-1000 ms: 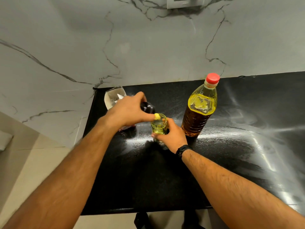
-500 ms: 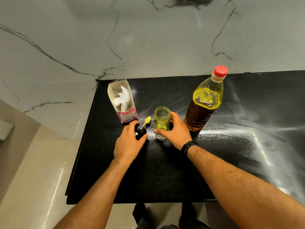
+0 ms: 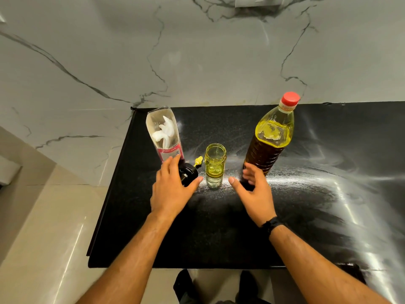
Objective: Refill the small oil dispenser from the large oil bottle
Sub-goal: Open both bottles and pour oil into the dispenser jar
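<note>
Small oil dispenser (image 3: 215, 165) stands upright on the black tabletop (image 3: 219, 227), long axis vertical, open mouth pointing up; pale yellow oil sits low inside. Its black cap (image 3: 188, 172) lies on its side just left of the dispenser, yellow spout (image 3: 198, 160) pointing up-right toward the dispenser's body, not touching it. Left hand (image 3: 173, 189) rests over the cap, fingers (image 3: 169, 166) straight and loosely spread, thumb tip near the dispenser's base. Right hand (image 3: 254, 191) hovers just right of the dispenser, fingers relaxed and spread, holding nothing, apart from the glass. Large oil bottle (image 3: 270, 137) stands further right of the dispenser, upright, red cap (image 3: 290, 98) on, neck pointing up; the right fingertips are near its base. Behind and left of the dispenser, a clear packet (image 3: 164, 134) with white pieces inside.
</note>
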